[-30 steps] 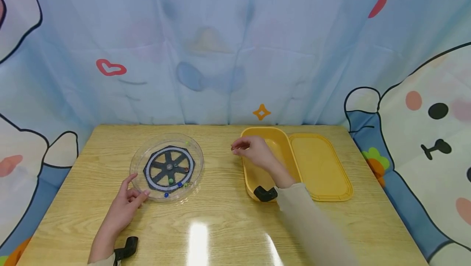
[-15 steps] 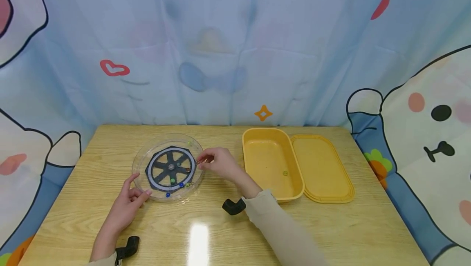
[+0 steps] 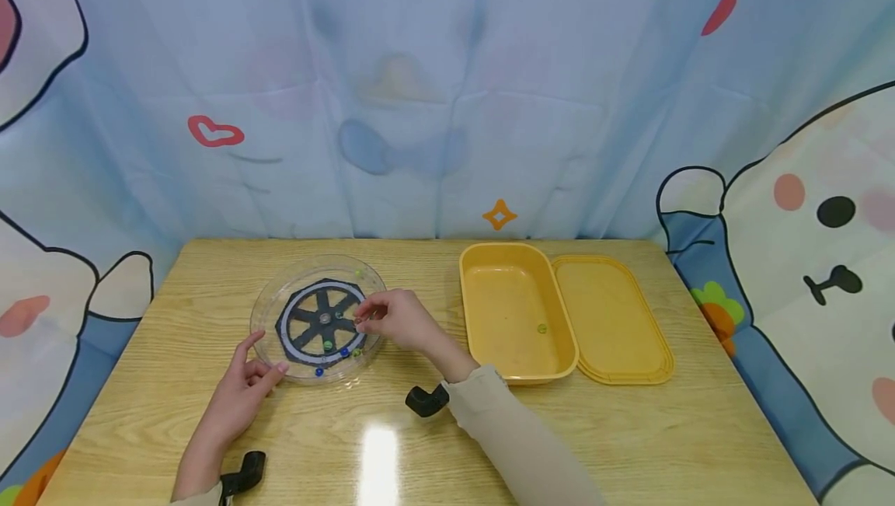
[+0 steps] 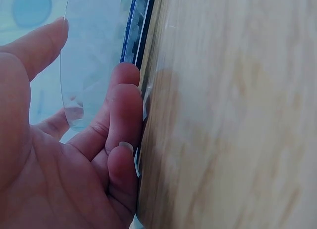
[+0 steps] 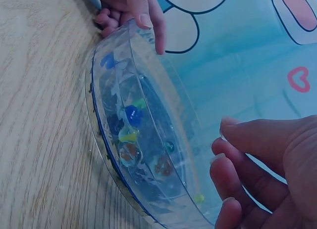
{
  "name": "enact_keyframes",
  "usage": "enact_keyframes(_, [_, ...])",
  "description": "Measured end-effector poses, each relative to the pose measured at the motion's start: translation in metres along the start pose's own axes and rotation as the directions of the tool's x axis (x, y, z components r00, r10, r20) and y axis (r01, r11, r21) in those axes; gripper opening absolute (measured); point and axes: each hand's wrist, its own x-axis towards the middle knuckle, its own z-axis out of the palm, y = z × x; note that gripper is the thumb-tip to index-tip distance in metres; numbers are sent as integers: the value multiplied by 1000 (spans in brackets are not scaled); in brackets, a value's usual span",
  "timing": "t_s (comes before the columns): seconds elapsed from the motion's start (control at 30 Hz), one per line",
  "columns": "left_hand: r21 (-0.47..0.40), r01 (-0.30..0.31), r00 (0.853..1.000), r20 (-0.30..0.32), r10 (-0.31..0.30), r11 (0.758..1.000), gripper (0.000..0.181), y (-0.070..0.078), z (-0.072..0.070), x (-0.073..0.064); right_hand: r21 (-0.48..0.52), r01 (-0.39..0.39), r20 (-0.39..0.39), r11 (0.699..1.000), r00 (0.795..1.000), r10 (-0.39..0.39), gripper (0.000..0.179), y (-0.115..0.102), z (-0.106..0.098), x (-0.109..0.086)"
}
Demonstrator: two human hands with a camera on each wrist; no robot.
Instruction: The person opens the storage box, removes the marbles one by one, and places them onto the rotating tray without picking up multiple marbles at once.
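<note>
A round clear plastic dish (image 3: 262,305) with a dark spoked wheel pattern in its base sits on the left of the table, holding several small glass marbles. My left hand (image 3: 238,393) holds its near-left rim; in the left wrist view the thumb (image 4: 54,33) reaches over the clear wall and curled fingers (image 4: 125,110) lie along the outside. My right hand (image 3: 402,321) is at the dish's right side, fingertips over the rim. In the right wrist view its thumb and fingers stand slightly apart with no marble visible between them. Blue (image 5: 132,115) and brown (image 5: 131,153) marbles show through the wall.
A yellow plastic box (image 3: 482,296) stands right of the dish, with one greenish marble (image 3: 541,329) inside. Its yellow lid (image 3: 615,319) lies flat beside it on the right. Behind the table (image 3: 447,444) hangs a blue cartoon curtain (image 3: 419,63).
My right hand has moved left from above the yellow box to the dish's right rim. A small reddish marble showed at its fingertips earlier. My left hand has stayed on the dish.
</note>
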Motion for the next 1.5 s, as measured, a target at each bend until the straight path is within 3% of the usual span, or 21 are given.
enact_keyframes(0.23, [-3,0,1000,3,0,1000,78,-1,-1,0,-33,13,-3,999,1000,-13,21,0,-5,-2])
enact_keyframes(0.43, [6,2,1000,2,-2,1000,80,1,-4,0,-44,2,-57,999,998,-4,20,1,-20,-4])
enact_keyframes(0.67, [2,-20,1000,-2,20,1000,81,-1,-4,2,-65,-53,-164,997,986,42,17,9,-59,-18])
enact_keyframes(0.93, [-5,-21,1000,-5,21,1000,80,-3,-3,2,-131,-65,-247,989,969,31,17,43,-106,-53])
enact_keyframes(1.2, [-4,-1,1000,-2,1,1000,80,-3,-1,2,-182,-177,-191,967,971,142,21,80,-141,-83])
enact_keyframes(1.37, [-3,-5,1000,-6,5,1000,79,-3,0,2,-263,-242,-150,934,966,208,22,88,-153,-96])
enact_keyframes(1.5, [2,-3,1000,-7,3,1000,78,-3,1,3,-262,-258,-101,930,966,240,25,91,-158,-101])
